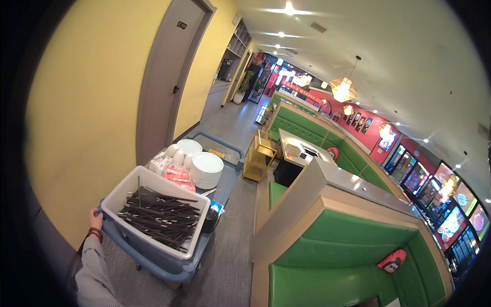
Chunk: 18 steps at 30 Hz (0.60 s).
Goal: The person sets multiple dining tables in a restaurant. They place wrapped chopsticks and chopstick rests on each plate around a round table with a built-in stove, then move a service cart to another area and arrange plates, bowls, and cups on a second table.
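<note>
My left hand (pixel 95 219) grips the corner of a blue-grey utility cart's push handle (pixel 134 258), a beaded bracelet on its wrist. No right hand of mine can be made out. On the cart's near end sits a white plastic bin (pixel 153 241), heaped with dark chopsticks (pixel 161 217). Behind it are a stack of white plates (pixel 207 170), a second plate stack (pixel 189 146), white cups (pixel 178 158) and red packets in clear plastic (pixel 179 178). A black cylindrical thing (pixel 210 220) and a blue-and-white packet (pixel 216 207) lie to the bin's right.
A yellow wall (pixel 88 96) with a grey-brown door (pixel 168 76) runs close along the left. Green booth seats (pixel 345 245) behind a partition (pixel 287 207) line the right. A gold-coloured trolley (pixel 259 155) stands ahead beside a dining table (pixel 291 142). The grey aisle floor (pixel 226 119) leads to a potted plant (pixel 241 90).
</note>
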Tool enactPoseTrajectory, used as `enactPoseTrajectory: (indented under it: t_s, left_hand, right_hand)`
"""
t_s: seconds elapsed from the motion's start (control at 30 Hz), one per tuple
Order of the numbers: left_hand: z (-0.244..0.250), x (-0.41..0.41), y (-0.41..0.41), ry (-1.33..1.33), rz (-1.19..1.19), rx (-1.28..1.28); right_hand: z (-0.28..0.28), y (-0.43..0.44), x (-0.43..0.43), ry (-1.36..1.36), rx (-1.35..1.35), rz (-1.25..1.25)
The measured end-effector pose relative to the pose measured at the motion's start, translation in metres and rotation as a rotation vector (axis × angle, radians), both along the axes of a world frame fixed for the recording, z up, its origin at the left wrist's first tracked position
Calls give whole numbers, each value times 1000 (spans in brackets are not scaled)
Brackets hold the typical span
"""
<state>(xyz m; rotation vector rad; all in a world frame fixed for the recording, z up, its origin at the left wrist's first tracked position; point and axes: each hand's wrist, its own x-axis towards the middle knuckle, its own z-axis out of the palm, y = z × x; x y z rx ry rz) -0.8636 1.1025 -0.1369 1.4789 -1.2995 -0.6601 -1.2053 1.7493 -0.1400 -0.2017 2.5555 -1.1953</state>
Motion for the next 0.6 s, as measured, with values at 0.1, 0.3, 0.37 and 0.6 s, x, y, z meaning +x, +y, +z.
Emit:
enactPoseTrajectory:
  t_s: [0.1,0.3,0.37,0.6]
  left_hand:
    - [-1,-22,29,-186,89,-113]
    - [-10,-36,64,-157,101,-220]
    - [-7,-29,52,-144,100,-216]
    - [-17,-20,54,-95,17,-207]
  right_hand:
    - [-4,-43,-48,64,39,160]
    - [-35,-144,-131,154,60,656]
    - [-33,-170,-152,175,93,705]
    - [-59,-171,-231,40,209,796]
